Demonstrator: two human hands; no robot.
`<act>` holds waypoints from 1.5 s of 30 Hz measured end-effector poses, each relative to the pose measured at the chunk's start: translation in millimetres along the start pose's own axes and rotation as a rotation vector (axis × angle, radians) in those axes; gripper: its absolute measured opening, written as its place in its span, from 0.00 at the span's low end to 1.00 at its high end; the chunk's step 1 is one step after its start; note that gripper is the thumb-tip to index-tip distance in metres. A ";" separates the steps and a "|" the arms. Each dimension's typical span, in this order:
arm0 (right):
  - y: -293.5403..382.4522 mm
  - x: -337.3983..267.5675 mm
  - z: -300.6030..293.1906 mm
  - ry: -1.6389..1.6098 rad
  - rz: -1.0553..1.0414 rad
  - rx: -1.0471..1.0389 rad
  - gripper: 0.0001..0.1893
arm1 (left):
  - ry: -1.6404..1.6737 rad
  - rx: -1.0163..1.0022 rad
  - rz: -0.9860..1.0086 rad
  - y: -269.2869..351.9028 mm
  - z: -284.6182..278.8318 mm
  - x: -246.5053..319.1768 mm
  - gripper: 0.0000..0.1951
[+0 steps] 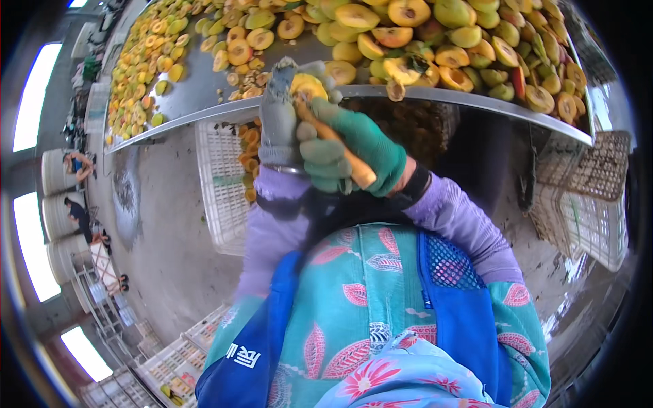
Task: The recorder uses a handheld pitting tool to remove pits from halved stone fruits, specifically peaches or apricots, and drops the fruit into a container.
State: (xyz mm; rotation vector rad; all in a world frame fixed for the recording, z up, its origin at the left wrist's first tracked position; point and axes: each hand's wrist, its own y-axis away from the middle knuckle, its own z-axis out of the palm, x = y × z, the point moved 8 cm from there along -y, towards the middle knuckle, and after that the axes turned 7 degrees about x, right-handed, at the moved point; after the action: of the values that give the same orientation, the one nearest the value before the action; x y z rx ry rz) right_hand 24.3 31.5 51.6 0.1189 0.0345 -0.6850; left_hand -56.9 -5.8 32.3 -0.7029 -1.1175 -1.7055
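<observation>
Above the near rim of a metal table, my left hand [283, 115], in a soiled grey glove, grips a cut yellow fruit half [308, 87]. My right hand [352, 145], gloved in green, is closed around the wooden handle [342, 148] of a tool. The tool's upper end meets the fruit; its working tip is hidden there. Whole and halved yellow-green fruits [408, 13], peach- or plum-like, are heaped on the table [204, 102]. Small pits and scraps [252, 80] lie left of my hands.
A white plastic crate [219, 188] holding orange fruit halves stands below the table's edge. Stacked crates [581, 204] are at the right, more crates [178, 362] at the lower left. Two people [79, 217] are far off at the left, near large round tubs [64, 217].
</observation>
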 end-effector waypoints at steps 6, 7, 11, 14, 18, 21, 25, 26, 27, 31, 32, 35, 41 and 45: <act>-4.6 34.4 12.8 -0.270 0.090 -0.249 0.20 | -0.038 -0.157 0.156 23.6 -9.1 12.8 0.22; -3.5 34.5 11.6 -0.270 0.100 -0.256 0.20 | -0.042 -0.148 0.165 27.3 -8.8 10.7 0.22; 3.5 35.8 19.1 -0.261 0.165 -0.263 0.19 | 0.733 0.055 -0.341 18.4 -83.3 -33.2 0.17; 22.9 7.1 -17.0 0.133 -0.021 0.145 0.18 | -0.354 0.390 0.256 27.9 -159.6 47.3 0.13; 43.9 -7.5 -108.8 -0.065 -0.130 0.704 0.18 | -1.352 0.371 0.834 8.5 -44.5 83.4 0.13; 53.7 -22.7 -82.6 0.191 -0.226 0.719 0.18 | -1.766 -0.097 0.737 -43.9 45.4 25.1 0.24; 66.8 -74.7 -67.1 0.917 -0.663 0.887 0.18 | -1.892 -0.314 0.720 -90.8 54.8 -0.1 0.27; 68.0 -82.6 -61.3 0.983 -0.732 0.921 0.19 | -1.892 -0.320 0.722 -89.4 51.0 2.3 0.27; 65.8 -87.6 -61.4 0.973 -0.740 0.929 0.19 | -1.643 -0.276 0.705 -86.9 44.5 12.0 0.22; 55.7 -96.1 -33.0 1.673 -0.810 0.977 0.21 | -0.876 -0.107 0.412 -52.4 20.6 10.8 0.12; 52.1 -93.8 -34.8 1.656 -0.816 0.980 0.21 | -0.793 -0.100 0.521 -49.7 11.3 7.6 0.14; 53.2 -92.0 -41.7 1.608 -0.803 0.983 0.21 | -0.672 -0.109 0.459 -30.4 27.9 2.6 0.19; 48.3 -80.1 -41.4 1.432 -0.928 0.951 0.19 | -0.700 -0.140 0.662 -22.4 41.3 8.7 0.17; 48.6 -77.6 -43.5 1.228 -0.930 0.944 0.19 | -0.425 -0.067 0.596 -15.6 41.0 4.3 0.16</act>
State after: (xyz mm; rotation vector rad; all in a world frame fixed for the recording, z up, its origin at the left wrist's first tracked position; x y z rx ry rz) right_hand -4.7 122.9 18.7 1.4941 1.0009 -1.4177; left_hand -74.3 31.8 47.4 -1.3341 -0.9934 -1.1126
